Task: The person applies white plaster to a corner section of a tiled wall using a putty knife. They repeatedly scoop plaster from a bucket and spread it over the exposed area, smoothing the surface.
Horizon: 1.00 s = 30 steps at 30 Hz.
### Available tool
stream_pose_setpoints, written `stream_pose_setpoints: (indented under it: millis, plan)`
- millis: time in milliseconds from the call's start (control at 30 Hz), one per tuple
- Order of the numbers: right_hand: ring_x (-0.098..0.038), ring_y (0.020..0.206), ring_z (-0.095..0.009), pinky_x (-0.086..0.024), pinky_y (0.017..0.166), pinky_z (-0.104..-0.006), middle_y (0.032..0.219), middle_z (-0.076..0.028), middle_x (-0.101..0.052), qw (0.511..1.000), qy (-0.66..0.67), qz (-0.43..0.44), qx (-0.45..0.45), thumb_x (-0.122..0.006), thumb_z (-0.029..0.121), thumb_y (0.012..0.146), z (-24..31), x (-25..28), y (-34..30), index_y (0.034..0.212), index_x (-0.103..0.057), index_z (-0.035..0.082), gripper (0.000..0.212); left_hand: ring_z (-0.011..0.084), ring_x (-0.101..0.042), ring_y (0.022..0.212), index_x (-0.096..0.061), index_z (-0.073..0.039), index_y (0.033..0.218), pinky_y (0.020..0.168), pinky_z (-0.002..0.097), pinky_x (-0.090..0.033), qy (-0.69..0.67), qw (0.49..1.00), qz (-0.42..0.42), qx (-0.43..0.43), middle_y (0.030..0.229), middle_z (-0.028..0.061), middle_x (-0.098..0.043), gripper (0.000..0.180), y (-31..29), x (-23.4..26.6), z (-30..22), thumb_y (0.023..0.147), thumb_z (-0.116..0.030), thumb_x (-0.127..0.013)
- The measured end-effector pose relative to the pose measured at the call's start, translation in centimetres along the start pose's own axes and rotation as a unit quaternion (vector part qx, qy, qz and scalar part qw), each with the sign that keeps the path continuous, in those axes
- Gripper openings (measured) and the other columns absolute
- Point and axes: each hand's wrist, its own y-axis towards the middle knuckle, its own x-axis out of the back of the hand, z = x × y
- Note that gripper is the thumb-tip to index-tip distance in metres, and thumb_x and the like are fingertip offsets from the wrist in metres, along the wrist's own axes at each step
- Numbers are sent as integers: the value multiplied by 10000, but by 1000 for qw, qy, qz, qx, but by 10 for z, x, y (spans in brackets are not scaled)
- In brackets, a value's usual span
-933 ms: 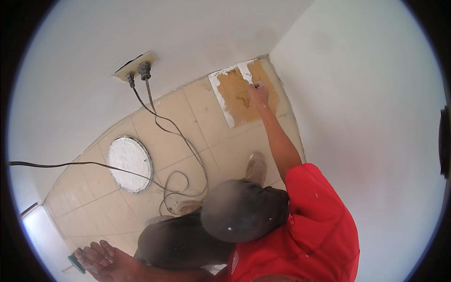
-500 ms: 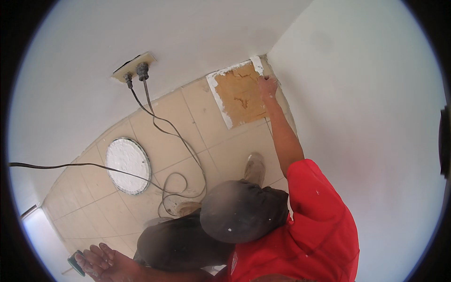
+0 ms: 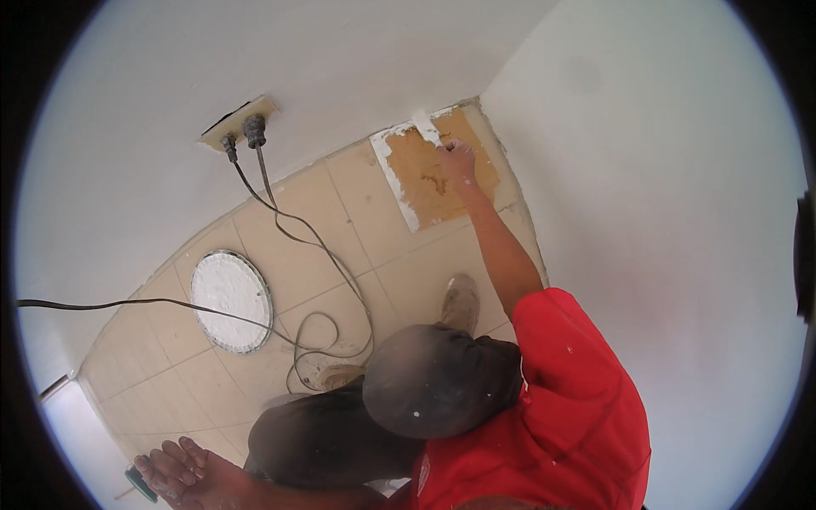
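Observation:
At the base of the far wall, my right hand [image 3: 459, 163] grips a putty knife whose white-coated blade [image 3: 427, 129] meets the wall's lower edge. Beneath that hand, a brown sheet [image 3: 416, 166] with torn patches lies on the tiles, smeared white along its left and far edges. The knife's handle is mostly hidden in my fist. My left hand [image 3: 183, 476] is at the lower left, palm up, fingers loosely bent and apart, with white smears on them. A dark green object [image 3: 140, 480] shows just beyond its fingers; I cannot make out its kind.
A round container [image 3: 229, 302] full of white paste stands on the tiled floor [image 3: 344, 204] to the left. Black cables [image 3: 327, 246] run from a wall socket [image 3: 242, 126], loop near my shoes and cross over the container. A right-hand wall [image 3: 646, 187] meets the far wall in a corner.
My right hand has moved left along the wall's base with the putty knife, away from the corner, uncovering the sheet's right side. My left hand has hardly moved.

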Motion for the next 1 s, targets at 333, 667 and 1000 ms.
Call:
stream_pose_setpoints:
  millis: [333, 667, 1000]
  plan:
    - [-685, 724, -367, -520, 709, -487, 738, -221, -684, 988, -37, -132, -72, -664, 224, 800, -26, 50, 46, 767, -662, -49, 275, 132, -337, 687, -408, 121, 1354, 586, 302, -335, -22, 1000, 0, 21, 749, 26, -341, 443, 0, -3, 2, 1028, -146, -547]
    - [-681, 700, -366, -521, 669, -465, 722, -195, -678, 1000, 11, -28, -4, -687, 239, 824, 31, -18, -16, 789, -692, 0, 241, 136, -346, 674, -411, 131, 1333, 581, 302, -345, -33, 999, 28, 3, 741, 30, -337, 422, 3, -3, -1, 1025, -118, -557]
    - [-684, 728, -335, -519, 687, -456, 763, -169, -686, 999, 8, 39, -18, -671, 224, 868, 55, -16, -69, 842, -658, 8, 218, 128, -346, 673, -471, 98, 1294, 599, 295, -334, -66, 996, 62, 26, 736, 19, -334, 339, 4, 6, -4, 1043, -123, -529]
